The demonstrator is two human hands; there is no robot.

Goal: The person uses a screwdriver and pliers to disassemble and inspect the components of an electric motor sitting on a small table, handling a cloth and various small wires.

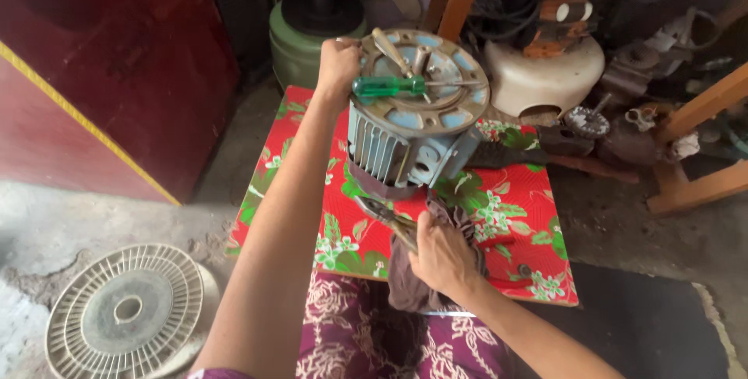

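Note:
A blue-grey electric motor [405, 141] with cooling fins stands on end on a low table with a red flowered cloth [514, 223]. My left hand [336, 67] grips the rim of its round top plate. On that plate lie a green-handled screwdriver [389, 86] and a second tool with a pale handle [389, 50]. My right hand [440, 254] holds a dark brown rag [405, 282] against the motor's lower end, near some metal parts [386, 215] sticking out there.
A round white fan grille [128, 309] lies on the concrete floor at lower left. A red cabinet [101, 67] stands at left. Behind the table sit a green drum [300, 44], a white housing [545, 75], dark motor parts [592, 133] and wooden frame pieces [701, 145].

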